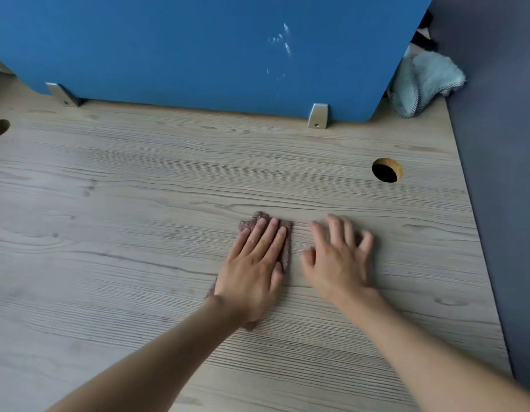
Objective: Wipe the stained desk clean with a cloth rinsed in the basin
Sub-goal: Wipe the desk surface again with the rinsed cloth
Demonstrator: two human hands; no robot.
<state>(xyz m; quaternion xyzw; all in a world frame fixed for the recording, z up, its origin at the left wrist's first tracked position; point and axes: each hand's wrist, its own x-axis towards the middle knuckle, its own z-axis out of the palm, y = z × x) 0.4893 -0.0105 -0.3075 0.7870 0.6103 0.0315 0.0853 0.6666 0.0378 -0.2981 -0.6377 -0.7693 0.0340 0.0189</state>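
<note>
A pale wood-grain desk (pixel 139 203) fills the view. My left hand (pixel 255 263) lies flat, fingers straight, pressing a small brownish cloth (pixel 284 248) onto the desk near its middle. The cloth shows past the fingertips and beside the wrist. My right hand (pixel 338 257) is just right of it, fingers spread and blurred, holding nothing, low over the desk surface. No basin is in view. I see no clear stain on the wood.
A blue partition panel (pixel 198 49) with white smears stands along the desk's back edge on two metal brackets (pixel 317 115). A light teal cloth (pixel 421 81) lies at the back right corner. Cable holes (pixel 387 170) pierce the desk right and far left. Dark floor runs along the right edge.
</note>
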